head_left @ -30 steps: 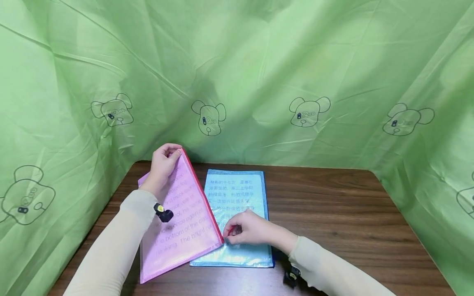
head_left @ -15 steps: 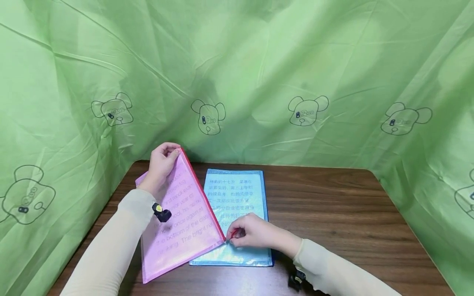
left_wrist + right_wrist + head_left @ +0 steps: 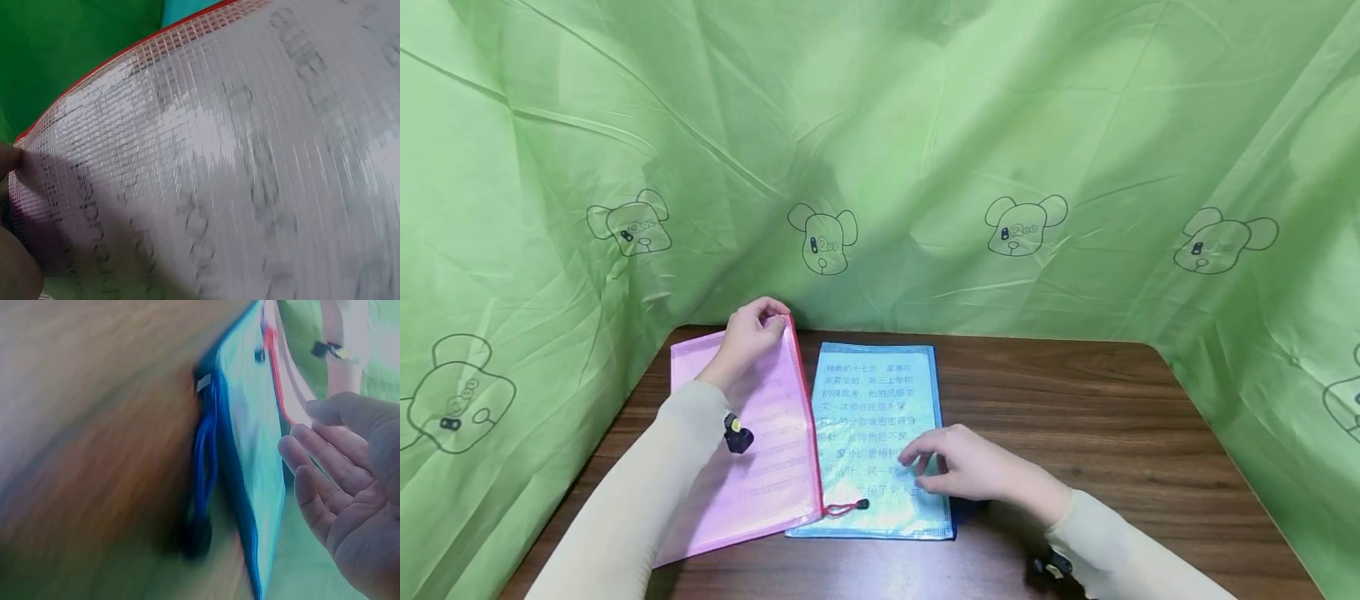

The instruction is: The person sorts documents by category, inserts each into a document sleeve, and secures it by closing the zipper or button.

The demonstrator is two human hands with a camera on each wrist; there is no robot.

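Note:
A pink zip pouch of mesh plastic, with printed paper showing through, is tilted up at its red zipped edge. My left hand pinches the far end of that edge between thumb and fingers; the left wrist view shows the fingertips at the pouch corner. A red cord with a black end hangs from the near end of the zip. It lies over a blue zip pouch, flat on the table with printed paper in it. Above the blue pouch's right side, my right hand holds nothing, its fingers loosely bent.
The brown wooden table reaches out to the right of the pouches. A green curtain with bear-head drawings hangs round its back and sides. In the right wrist view, a blue cord with a dark end hangs off the blue pouch's corner.
My right hand has let go of the red zip cord and moved right. My left hand has shifted a little right and down, and the pink pouch's zipped edge has swung more upright.

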